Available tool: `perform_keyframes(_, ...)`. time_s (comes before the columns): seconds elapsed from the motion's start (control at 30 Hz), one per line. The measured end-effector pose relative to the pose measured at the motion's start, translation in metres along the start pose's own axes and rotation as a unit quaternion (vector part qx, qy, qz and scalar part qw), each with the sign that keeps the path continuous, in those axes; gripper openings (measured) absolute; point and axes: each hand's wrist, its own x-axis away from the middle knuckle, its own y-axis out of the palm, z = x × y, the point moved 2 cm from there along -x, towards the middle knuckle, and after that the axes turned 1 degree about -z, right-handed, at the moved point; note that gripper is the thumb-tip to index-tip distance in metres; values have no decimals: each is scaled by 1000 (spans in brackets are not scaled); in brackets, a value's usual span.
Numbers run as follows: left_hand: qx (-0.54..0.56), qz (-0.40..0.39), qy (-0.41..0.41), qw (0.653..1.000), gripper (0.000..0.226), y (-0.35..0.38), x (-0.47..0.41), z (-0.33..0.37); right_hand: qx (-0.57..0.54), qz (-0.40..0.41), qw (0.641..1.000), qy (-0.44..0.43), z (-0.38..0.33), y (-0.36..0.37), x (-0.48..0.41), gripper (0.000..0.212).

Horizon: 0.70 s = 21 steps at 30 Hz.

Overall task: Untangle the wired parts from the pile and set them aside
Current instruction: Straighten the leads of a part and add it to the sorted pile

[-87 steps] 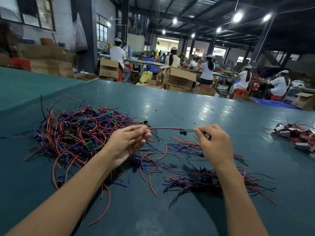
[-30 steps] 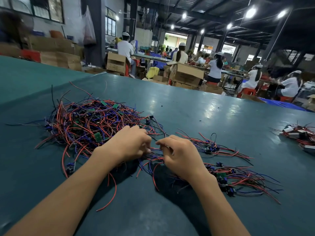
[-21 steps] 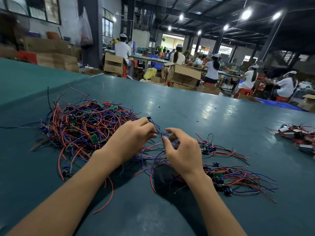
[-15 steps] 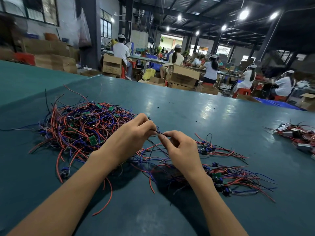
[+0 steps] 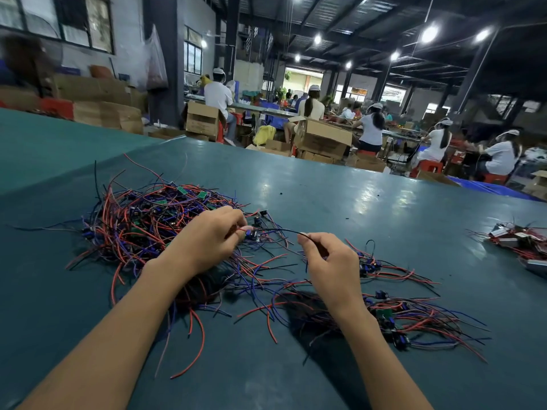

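A wide teal table [image 5: 325, 202] is seen in a dim workshop. Seated workers [image 5: 371, 128] and cardboard boxes [image 5: 322, 140] are ranged far behind it. The tangled pile [image 5: 142, 223] lies to the left, and the separated parts [image 5: 408, 315] lie near right. At the pile's edge a wired part [image 5: 251, 233] is pinched by the curled fingers of the left hand [image 5: 207, 241]. Its black wire [image 5: 278, 230] is pinched by the right hand [image 5: 331, 264]. Another heap [image 5: 521, 241] is cut off at the right edge. The left fingertips are largely hidden.
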Motion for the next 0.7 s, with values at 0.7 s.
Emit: perform_keyframes(0.7, -23, 221, 155, 963, 28, -7, 4, 48, -298, -127, 943, 71, -31, 10, 8, 18)
